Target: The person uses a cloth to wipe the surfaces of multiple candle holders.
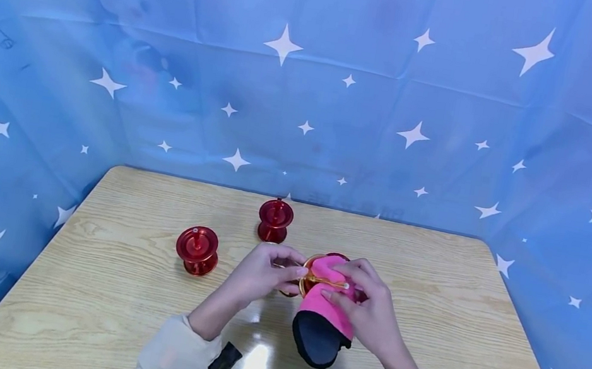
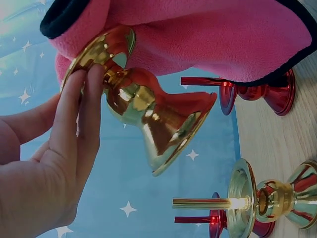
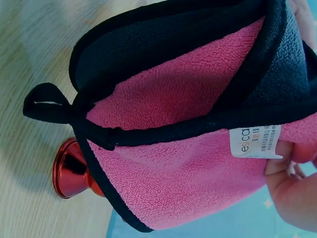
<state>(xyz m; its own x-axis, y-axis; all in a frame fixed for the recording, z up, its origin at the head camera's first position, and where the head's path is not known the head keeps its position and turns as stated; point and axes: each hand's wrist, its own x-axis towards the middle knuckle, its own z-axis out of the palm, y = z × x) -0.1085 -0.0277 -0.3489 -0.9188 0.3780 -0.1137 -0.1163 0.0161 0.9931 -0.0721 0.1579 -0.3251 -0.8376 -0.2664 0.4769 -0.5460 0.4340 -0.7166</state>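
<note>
My left hand (image 1: 265, 275) grips a gold candle holder (image 2: 163, 116) by its round dish, fingers on the underside. The holder is tilted and raised off the table. In my right hand (image 1: 370, 304) is a pink cloth (image 1: 332, 308) with a dark grey back and black edging. The cloth is bunched against the dish beside the holder's gold spike (image 1: 333, 284). In the right wrist view the fingers (image 3: 287, 183) pinch the cloth next to its white label (image 3: 255, 141); a black loop (image 3: 47, 103) hangs from its corner.
Red candle holders stand at the left (image 1: 197, 246) and back (image 1: 275, 219) of the wooden table (image 1: 82, 306). Another red holder (image 2: 280, 91) is partly behind the cloth. A second gold holder (image 2: 242, 198) stands upright, mostly hidden by the left hand in the head view. A blue star-patterned curtain (image 1: 309, 97) surrounds the table.
</note>
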